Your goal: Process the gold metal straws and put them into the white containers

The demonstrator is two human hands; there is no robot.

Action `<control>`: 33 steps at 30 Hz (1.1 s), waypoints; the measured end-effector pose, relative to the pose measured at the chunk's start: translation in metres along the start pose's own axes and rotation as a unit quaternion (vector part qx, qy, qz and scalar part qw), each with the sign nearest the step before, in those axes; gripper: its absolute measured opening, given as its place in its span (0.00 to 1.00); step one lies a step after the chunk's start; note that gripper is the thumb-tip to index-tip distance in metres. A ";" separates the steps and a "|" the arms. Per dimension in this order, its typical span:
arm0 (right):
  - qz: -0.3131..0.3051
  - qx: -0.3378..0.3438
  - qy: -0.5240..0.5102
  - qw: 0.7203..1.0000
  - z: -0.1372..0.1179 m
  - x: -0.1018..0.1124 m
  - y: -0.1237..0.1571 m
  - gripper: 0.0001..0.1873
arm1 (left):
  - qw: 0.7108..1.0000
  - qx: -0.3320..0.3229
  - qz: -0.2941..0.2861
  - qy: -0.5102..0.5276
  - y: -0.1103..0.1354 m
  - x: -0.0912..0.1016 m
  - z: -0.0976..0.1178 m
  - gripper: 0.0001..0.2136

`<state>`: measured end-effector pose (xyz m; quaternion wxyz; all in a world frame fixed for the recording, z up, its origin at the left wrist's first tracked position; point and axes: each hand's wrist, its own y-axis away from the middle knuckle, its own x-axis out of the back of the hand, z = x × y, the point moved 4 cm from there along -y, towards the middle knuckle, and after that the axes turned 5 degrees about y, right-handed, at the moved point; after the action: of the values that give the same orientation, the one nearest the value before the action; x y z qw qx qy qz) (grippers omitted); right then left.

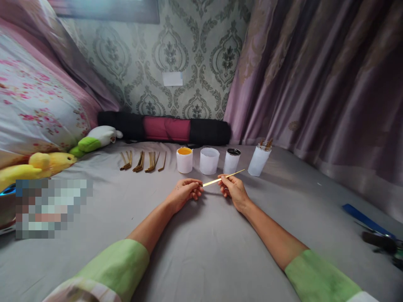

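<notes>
A thin golden stick (211, 183), wider at the left and tapering to a point at the right, is held above the grey cloth. My left hand (185, 193) pinches its left end, fingers curled. My right hand (235, 192) grips it near the middle, thumb on top, and the thin tip sticks out beyond. Just past my hands stand a white cup of yellow-orange contents (184, 163), a plain whitish cup (209, 162) and a white cup with a dark inside (232, 162). Further right, a tilted-looking white jar (258, 161) holds several pointed brown sticks.
Bunches of thin brown sticks with bent ends (151, 163) lie left of the cups. Plush toys (52, 160) rest at the far left, near a blurred-out patch. A black and maroon bolster (166, 129) lies along the wall. A blue strip-like object (367, 219) lies at the right.
</notes>
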<state>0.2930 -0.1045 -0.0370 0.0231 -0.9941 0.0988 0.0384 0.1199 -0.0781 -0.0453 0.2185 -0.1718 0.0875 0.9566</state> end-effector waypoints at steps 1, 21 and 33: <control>0.005 -0.001 -0.003 1.000 0.000 0.001 0.000 0.15 | 1.000 -0.001 0.000 0.002 0.000 0.000 0.000 0.09; 0.114 0.013 -0.109 0.987 -0.003 0.033 -0.007 0.18 | 0.999 0.018 0.039 -0.016 0.008 -0.002 0.004 0.15; 0.152 0.002 -0.117 0.982 -0.002 0.042 -0.009 0.19 | 0.999 0.016 0.044 -0.008 0.006 -0.002 0.005 0.16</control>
<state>0.3356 -0.1042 -0.0376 0.0306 -0.9562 0.2450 0.1569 0.1174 -0.0836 -0.0392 0.1791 -0.1568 0.1084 0.9652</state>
